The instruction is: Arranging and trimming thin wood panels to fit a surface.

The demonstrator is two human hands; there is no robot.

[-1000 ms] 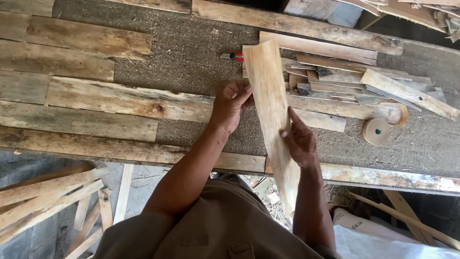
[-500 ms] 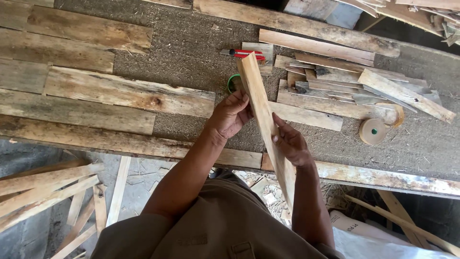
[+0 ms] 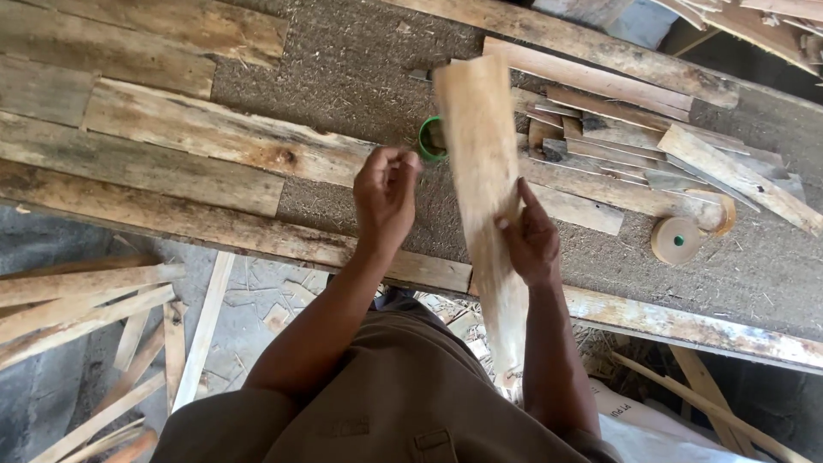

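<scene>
Right hand (image 3: 530, 240) gripping thin pale wood board (image 3: 489, 197) at its right edge, fingers clamped round it, board standing flat-face up over workbench (image 3: 360, 60). Left hand (image 3: 386, 195) hovering just left of board, off it, fingers curled loosely, holding nothing. Green ring (image 3: 426, 140) lying behind board w/ wood offcuts (image 3: 617, 146) to right, tape roll (image 3: 677, 240) nr bench edge.

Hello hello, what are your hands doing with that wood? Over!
Right hand grips the thin wood slat, held up over the workbench. Left hand off it, fingers curled. Green ring behind the slat, scrap strips alongside.
</scene>
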